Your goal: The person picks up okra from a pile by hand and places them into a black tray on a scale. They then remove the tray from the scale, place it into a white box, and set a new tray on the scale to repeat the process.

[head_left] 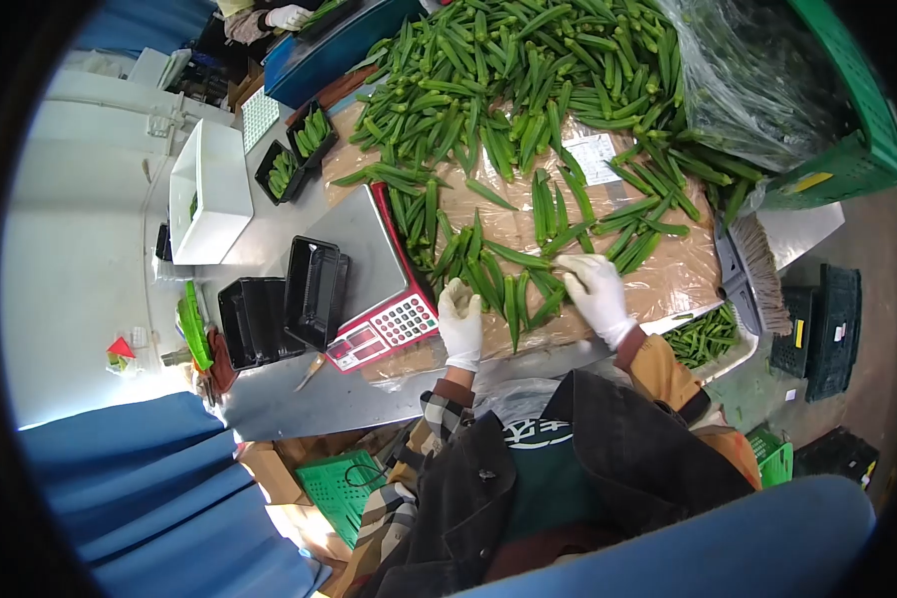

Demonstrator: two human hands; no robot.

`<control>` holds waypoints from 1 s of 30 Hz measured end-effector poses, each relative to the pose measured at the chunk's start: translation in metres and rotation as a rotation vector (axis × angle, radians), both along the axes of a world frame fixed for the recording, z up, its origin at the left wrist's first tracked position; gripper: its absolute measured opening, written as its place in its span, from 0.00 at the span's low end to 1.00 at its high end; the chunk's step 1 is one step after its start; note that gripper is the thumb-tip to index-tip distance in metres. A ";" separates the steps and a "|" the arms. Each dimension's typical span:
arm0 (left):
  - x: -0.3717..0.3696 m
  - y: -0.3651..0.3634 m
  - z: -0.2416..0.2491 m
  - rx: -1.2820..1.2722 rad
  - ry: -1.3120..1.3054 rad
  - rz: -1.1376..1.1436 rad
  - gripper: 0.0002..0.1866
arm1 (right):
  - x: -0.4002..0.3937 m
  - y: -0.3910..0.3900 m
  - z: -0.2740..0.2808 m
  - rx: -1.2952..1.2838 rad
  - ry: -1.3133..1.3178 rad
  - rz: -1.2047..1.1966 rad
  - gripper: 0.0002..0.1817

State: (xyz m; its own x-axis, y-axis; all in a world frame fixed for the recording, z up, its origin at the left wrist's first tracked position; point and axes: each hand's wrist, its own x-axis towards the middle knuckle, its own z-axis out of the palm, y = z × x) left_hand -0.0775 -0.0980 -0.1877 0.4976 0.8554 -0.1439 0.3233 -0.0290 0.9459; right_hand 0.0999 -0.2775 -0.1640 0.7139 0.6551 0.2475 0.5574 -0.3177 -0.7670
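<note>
Both hands wear white gloves over a worktop covered with brown film-wrapped cardboard (488, 221). My left hand (459, 325) is beside the scale's lower right corner, its fingers curled in at the near edge of a loose group of green okra pods (483, 274). What those fingers hold, if anything, cannot be made out. My right hand (598, 295) reaches in from the right, fingertips pinched together at the end of an okra pod (518, 256). Other pods lie between the hands, pointing various ways.
A large okra heap (528, 75) covers the back. Left stand a red scale (401, 321), a black tray (315, 294) on it, filled trays (280, 176) and a white box (212, 194). Right are a green crate (857, 159), a brush (757, 269) and an okra bin (733, 354). Another person's gloved hand (289, 17) shows.
</note>
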 end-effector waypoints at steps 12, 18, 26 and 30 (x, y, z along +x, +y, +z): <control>0.014 0.009 -0.007 0.220 0.303 -0.201 0.40 | 0.039 0.027 0.037 -0.131 -0.049 0.062 0.20; 0.007 -0.028 -0.018 0.258 0.257 -0.267 0.38 | 0.123 -0.090 0.008 -0.342 -0.283 -0.277 0.22; 0.013 -0.031 -0.019 0.395 0.343 -0.326 0.41 | 0.123 -0.125 -0.008 -0.472 -0.215 -0.171 0.25; 0.019 -0.044 0.020 0.451 0.342 -0.406 0.41 | 0.107 -0.107 0.014 -0.299 -0.253 0.151 0.32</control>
State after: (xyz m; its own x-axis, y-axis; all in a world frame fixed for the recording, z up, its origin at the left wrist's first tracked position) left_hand -0.0581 -0.1425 -0.1678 0.7808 0.6243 -0.0234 0.4811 -0.5769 0.6601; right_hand 0.2068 -0.3848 -0.1496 0.5457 0.8172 0.1856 0.7737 -0.4062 -0.4861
